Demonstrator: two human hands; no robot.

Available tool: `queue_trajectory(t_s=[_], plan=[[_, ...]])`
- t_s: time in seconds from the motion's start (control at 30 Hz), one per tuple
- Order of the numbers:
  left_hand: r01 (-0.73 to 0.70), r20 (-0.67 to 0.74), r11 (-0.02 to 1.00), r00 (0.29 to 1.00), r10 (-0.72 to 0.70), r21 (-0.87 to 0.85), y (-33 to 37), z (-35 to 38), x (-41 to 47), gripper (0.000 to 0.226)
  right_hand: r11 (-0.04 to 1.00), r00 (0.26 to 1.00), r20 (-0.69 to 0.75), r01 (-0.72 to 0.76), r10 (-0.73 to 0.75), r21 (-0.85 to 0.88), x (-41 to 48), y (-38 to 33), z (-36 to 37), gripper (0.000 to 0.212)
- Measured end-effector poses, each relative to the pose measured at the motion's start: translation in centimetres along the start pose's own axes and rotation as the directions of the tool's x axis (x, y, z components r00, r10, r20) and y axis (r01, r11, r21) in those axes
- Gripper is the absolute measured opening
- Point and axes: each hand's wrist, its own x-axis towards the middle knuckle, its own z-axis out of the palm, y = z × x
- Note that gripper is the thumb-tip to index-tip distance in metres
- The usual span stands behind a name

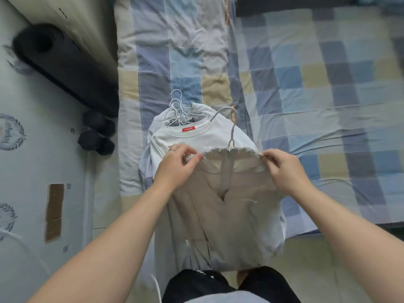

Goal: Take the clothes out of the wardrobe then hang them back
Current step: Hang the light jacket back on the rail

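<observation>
Checked bedding in blue, grey and beige squares covers the bed and fills most of the view. To its left is a pale floor printed with blue wreaths. The script inside the wreaths is too blurred to read. A black rolled mat and dark dumbbells lie on the floor beside the bed, and a brown strip lies nearer the camera.

A pile of clothes lies on the near edge of the bed. On top are beige trousers with a frayed waistband, hung on a white hanger whose hook points away from the person. The trouser legs trail off the bed toward the person's dark shorts.

The left hand pinches the left end of the waistband between thumb and fingers, and one finger wears a ring. The right hand pinches the right end with curled fingers. The waistband is stretched between the two hands.

Under the trousers lies a white T-shirt with a red neck label. The label's lettering is too small to read. A pale blue garment lies beneath the T-shirt. Several more white hooks bunch together at the collars. An orange tag on the bedding edge carries print that cannot be read.
</observation>
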Motion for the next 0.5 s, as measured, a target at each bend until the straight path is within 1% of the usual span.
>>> queue_trajectory(t_s=[0.03, 0.07, 0.13, 0.17, 0.27, 0.33, 0.5], plan=[[-0.020, 0.011, 1.000, 1.000, 0.020, 0.005, 1.2, -0.2, -0.7, 0.033, 1.000, 0.999, -0.031, -0.008, 0.008, 0.010, -1.4, -0.1, -1.1, 0.015], [-0.041, 0.010, 0.999, 0.999, 0.041, 0.002, 2.3, -0.2, -1.3, 0.034, 1.000, 0.998, -0.064, -0.016, 0.017, 0.021, -2.7, -0.2, -2.2, 0.016], [-0.089, 0.007, 0.996, 0.996, 0.089, -0.004, 4.6, 0.0, -2.6, 0.044, 0.999, 0.991, -0.129, -0.025, 0.031, 0.047, -5.2, 0.1, -4.2, 0.016], [-0.109, 0.014, 0.994, 0.994, 0.109, -0.003, 5.6, 0.2, -3.3, 0.045, 0.998, 0.986, -0.160, -0.028, 0.038, 0.065, -6.4, 0.4, -5.1, 0.016], [-0.142, 0.027, 0.990, 0.989, 0.143, -0.019, 8.2, 1.7, -5.2, 0.037, 0.993, 0.972, -0.226, -0.044, 0.068, 0.110, -10.1, 2.1, -7.4, 0.015], [-0.193, 0.046, 0.981, 0.980, 0.194, -0.019, 10.4, 3.4, -6.3, 0.038, 0.990, 0.957, -0.276, -0.060, 0.094, 0.126, -12.8, 3.8, -8.9, 0.014], [-0.321, 0.143, 0.947, 0.938, 0.316, 0.011, 17.2, 9.3, -9.4, 0.029, 0.977, 0.901, -0.391, -0.131, 0.188, 0.168, -20.8, 9.9, -12.9, 0.013]])
